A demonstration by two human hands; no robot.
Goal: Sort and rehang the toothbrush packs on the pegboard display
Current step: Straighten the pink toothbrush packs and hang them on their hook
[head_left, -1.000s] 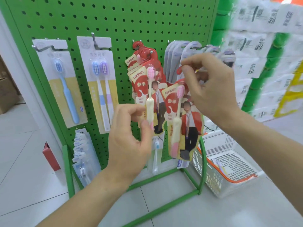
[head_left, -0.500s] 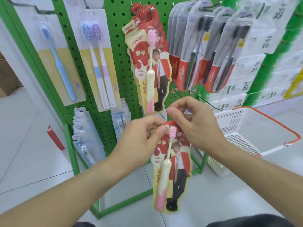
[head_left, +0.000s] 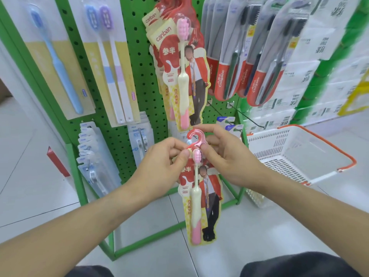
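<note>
Holding pack (head_left: 200, 198) low, off pegboard (head_left: 137, 62): left hand (head_left: 165, 158) and right hand (head_left: 225, 156) both pinch top by red hook (head_left: 194, 136); thin hook may bend, pack may slip, fall to floor

Red toothbrush pack (head_left: 201, 198) (pink brush) hangs upright below pegboard (head_left: 137, 56).

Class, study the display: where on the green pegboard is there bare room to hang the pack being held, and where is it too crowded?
Bare board shows between the twin-brush card and the hanging canban packs, and below the Colgate packs, where an empty hook juts out. The upper row and the lower-left stacks are crowded. Both hands hold the pack.
</note>
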